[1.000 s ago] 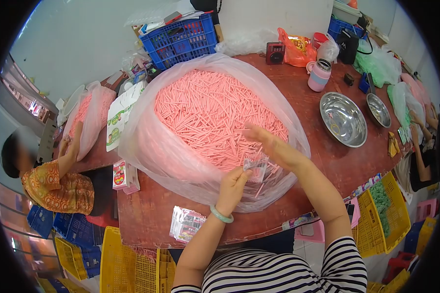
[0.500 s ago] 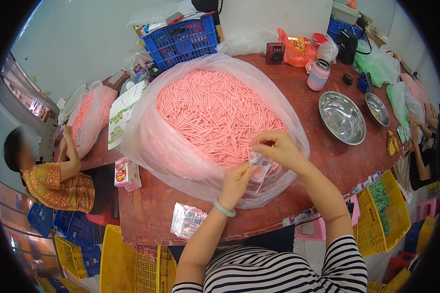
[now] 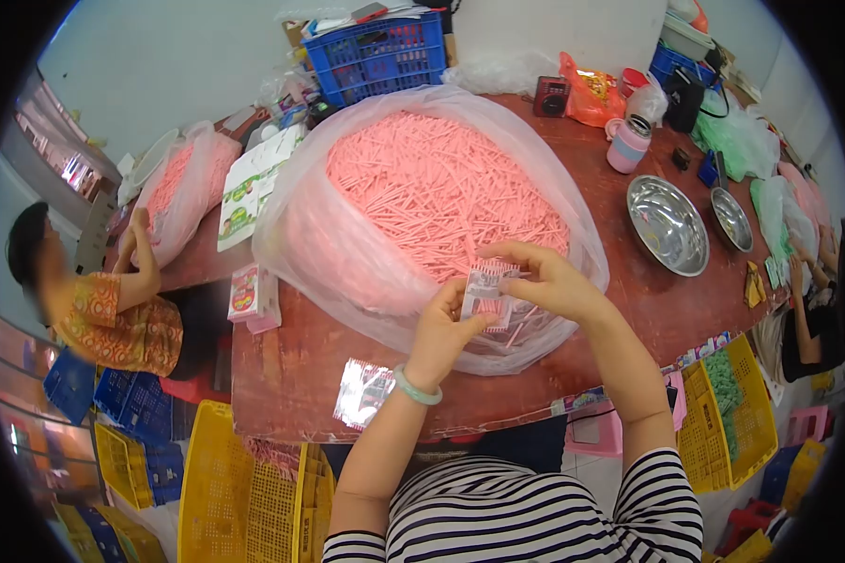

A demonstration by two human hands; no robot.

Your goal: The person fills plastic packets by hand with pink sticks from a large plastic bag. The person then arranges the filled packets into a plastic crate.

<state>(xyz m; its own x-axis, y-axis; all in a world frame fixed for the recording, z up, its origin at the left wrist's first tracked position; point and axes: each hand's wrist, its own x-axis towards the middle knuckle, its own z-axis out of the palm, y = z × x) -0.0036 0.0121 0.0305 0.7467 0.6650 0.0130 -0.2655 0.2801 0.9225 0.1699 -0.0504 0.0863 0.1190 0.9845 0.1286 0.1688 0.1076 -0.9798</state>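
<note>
My left hand pinches the lower left side of a small clear packet with pink sticks inside. At the packet's upper right edge is my right hand, its fingers bent and closed on the packet's top. Behind and under both hands lies a large clear plastic bag, open at the top and heaped with thin pink sticks. A stack of silvery printed packets lies on the red table, left of my left wrist.
Two steel bowls, a pink flask and a radio stand at the right. A blue crate is behind the bag. One person sits left; another person's arm shows right. Yellow crates stand below the table.
My right hand has come down from above the sticks onto the packet's top. The packet is now more upright between both hands. The view has shifted slightly, and the left person's hands have moved.
</note>
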